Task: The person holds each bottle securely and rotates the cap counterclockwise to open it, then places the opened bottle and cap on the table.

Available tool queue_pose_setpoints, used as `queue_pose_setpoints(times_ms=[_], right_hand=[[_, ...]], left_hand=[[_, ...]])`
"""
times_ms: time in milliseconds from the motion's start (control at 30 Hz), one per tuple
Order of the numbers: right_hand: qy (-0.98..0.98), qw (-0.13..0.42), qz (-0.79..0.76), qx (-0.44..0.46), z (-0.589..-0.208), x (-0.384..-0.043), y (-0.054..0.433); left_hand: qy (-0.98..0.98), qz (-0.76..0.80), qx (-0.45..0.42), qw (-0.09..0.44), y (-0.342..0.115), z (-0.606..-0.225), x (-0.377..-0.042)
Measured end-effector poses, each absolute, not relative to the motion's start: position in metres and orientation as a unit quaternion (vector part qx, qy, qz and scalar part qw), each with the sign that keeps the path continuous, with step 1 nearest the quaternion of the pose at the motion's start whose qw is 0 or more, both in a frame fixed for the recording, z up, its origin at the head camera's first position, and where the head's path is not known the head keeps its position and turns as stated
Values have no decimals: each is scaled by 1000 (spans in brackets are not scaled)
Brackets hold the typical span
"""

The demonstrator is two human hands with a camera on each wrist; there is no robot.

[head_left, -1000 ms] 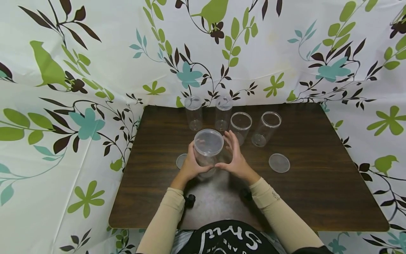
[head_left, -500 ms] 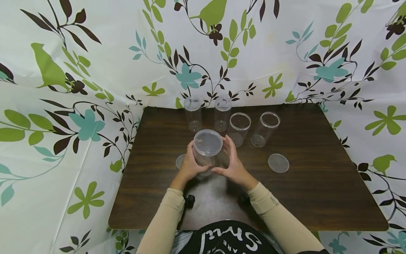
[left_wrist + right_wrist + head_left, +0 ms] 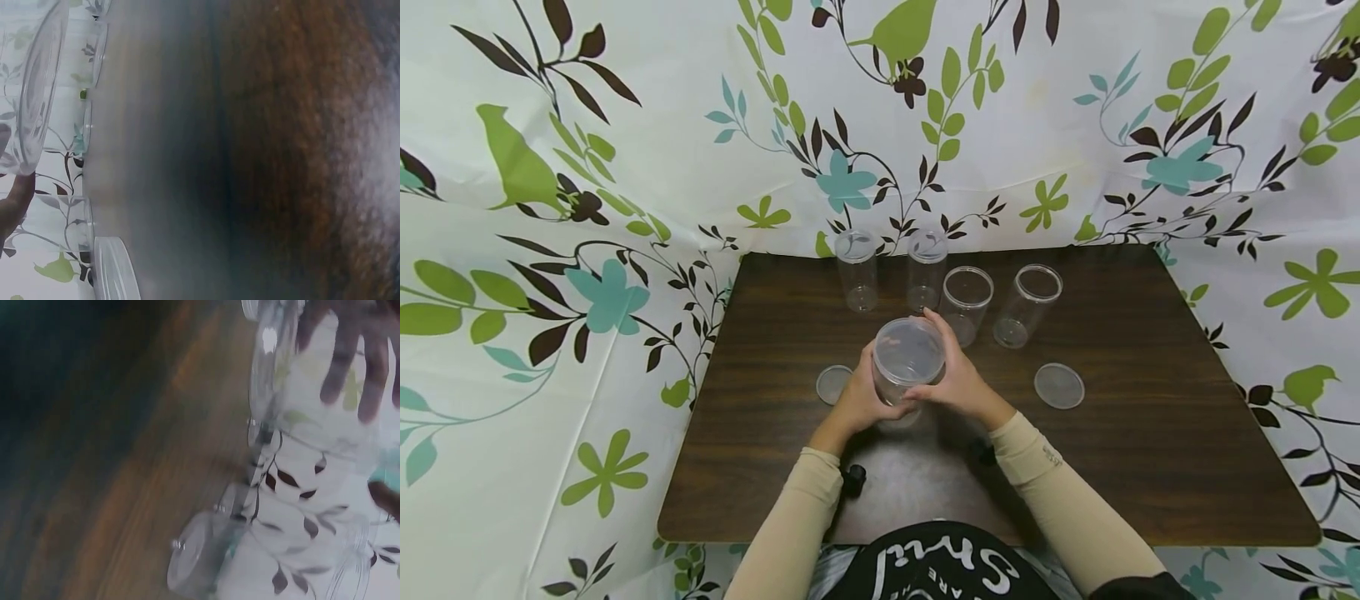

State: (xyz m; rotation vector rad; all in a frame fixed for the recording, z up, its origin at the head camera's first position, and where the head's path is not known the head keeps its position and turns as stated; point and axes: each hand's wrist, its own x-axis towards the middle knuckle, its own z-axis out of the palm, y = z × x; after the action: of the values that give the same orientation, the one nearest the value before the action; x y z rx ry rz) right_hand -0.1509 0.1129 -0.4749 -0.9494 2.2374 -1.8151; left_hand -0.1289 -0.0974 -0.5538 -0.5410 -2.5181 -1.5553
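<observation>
A clear plastic jar (image 3: pixel 908 358) with a frosted lid is held upright over the middle of the brown table, lid side up. My left hand (image 3: pixel 863 398) grips it from the left, thumb across the front. From the right, my right hand (image 3: pixel 961 379) holds it too, its thumb over the front and its fingers near the lid's edge. In the left wrist view the jar's base (image 3: pixel 40 94) shows above the tabletop. Fingers appear through the clear wall of the jar (image 3: pixel 272 369) in the right wrist view.
Two lidded jars stand at the back, one left (image 3: pixel 857 271) and one right (image 3: pixel 928 271). Nearer are two open jars, one (image 3: pixel 967 304) behind my right hand and one (image 3: pixel 1028 307) farther right. Loose lids lie left (image 3: pixel 832 385) and right (image 3: pixel 1059 386) on the table (image 3: pixel 1150 450).
The held jar has shifted right and slightly toward me. My right hand, earlier apart from the jar's side, now holds it. More of the left loose lid shows.
</observation>
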Motion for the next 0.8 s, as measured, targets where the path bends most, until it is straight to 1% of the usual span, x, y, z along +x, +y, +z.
queue_pose_setpoints(times_ms=[133, 200, 267, 500, 600, 700, 800], right_hand=[[724, 97, -590, -343, -456, -153, 120], [719, 110, -589, -351, -455, -155, 122], [713, 111, -593, -356, -459, -159, 123], [701, 71, -617, -351, -496, -168, 120], [696, 49, -631, -339, -504, -161, 118], [692, 15, -640, -333, -507, -150, 113], [689, -19, -642, -334, -500, -135, 107]], left_hand=[[-835, -516, -186, 39, -99, -552, -127], [-832, -522, -186, 29, -99, -552, -127], [-831, -525, -182, 29, -99, -552, -126], [-818, -552, -158, 37, -99, -552, -128], [-812, -563, -150, 45, -100, -553, -129], [-808, -570, -140, 53, -103, -555, -130], [-808, -573, -126, 57, -107, -556, -130]])
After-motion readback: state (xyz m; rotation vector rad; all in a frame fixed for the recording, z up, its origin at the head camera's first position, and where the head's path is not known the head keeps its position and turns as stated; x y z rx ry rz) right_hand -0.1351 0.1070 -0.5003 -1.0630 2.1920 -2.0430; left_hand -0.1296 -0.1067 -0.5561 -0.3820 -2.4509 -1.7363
